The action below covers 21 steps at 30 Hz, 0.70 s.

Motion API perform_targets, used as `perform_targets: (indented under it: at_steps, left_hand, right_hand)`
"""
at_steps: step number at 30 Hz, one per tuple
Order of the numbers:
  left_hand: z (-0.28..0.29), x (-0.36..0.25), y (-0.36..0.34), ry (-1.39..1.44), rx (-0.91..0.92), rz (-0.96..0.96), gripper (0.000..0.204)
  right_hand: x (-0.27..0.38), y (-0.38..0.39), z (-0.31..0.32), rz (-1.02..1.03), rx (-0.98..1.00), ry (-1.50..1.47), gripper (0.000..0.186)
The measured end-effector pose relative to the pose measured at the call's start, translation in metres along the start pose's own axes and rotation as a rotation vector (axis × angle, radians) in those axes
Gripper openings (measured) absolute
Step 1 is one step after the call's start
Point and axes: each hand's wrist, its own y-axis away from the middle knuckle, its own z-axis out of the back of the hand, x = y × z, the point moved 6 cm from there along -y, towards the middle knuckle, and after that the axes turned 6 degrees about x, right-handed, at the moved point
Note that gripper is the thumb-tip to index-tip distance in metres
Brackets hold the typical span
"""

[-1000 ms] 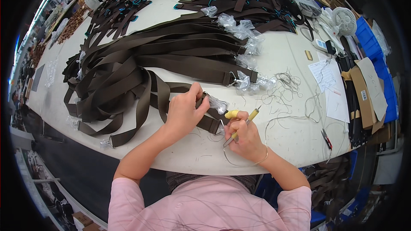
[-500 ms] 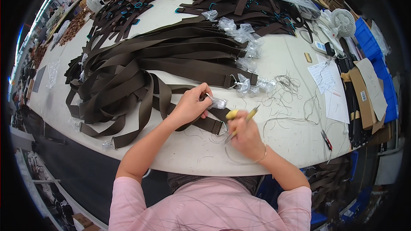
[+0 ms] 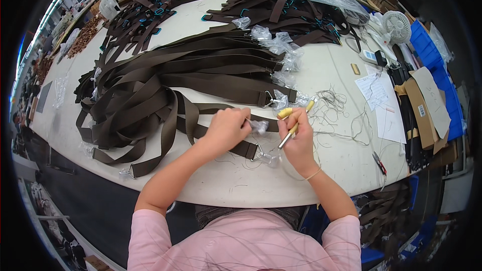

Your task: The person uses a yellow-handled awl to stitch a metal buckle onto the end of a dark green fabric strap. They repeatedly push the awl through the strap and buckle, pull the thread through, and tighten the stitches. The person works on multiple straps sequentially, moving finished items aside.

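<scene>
My left hand [image 3: 226, 129] is closed, its fingers pinched at a dark brown webbing strap [image 3: 271, 124] whose plastic-wrapped end [image 3: 259, 127] shows beside the fingertips. What exactly lies between those fingers is partly hidden. Just to the right, my right hand [image 3: 300, 145] grips a slim yellow-handled tool [image 3: 293, 131] with a metal tip pointing down and left. A yellow cover [image 3: 284, 113] sits on one of its fingers. Below both hands, another strap end [image 3: 245, 149] carries a metal hook [image 3: 259, 153] partly in clear plastic.
A heap of brown straps [image 3: 130, 95] fills the table's left and middle. Behind lie strap bundles with turquoise buckles [image 3: 281, 7]. Loose thread [image 3: 329, 103], papers [image 3: 389, 115], red-handled snips [image 3: 380, 163], a small fan [image 3: 396, 26] and a cardboard box [image 3: 420, 108] are on the right.
My right hand has lifted away from the table edge, slightly up and right, with the tool. The left hand has shifted slightly downward, still closed at the strap. The whole view has moved slightly.
</scene>
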Motion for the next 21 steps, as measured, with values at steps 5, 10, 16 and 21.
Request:
perform_targets:
  at_steps: [5,10,16,21]
  left_hand:
    - [-0.026,0.003,-0.014,0.027,0.114,0.157,0.022]
    - [-0.008,0.051,-0.029,0.815,0.154,0.445,0.023]
    - [0.032,0.011,0.006,1.185,0.217,0.299,0.026]
    - [0.046,-0.036,0.054,0.423,-0.124,-0.202,0.032]
  right_hand:
    - [0.046,0.013,-0.030,0.296,0.231,0.034,0.030]
    - [0.028,0.035,-0.020,0.347,0.288,0.433,0.032]
    - [0.024,0.045,-0.013,0.380,0.371,0.586,0.039]
    - [-0.022,0.014,0.015,0.304,0.200,0.759,0.043]
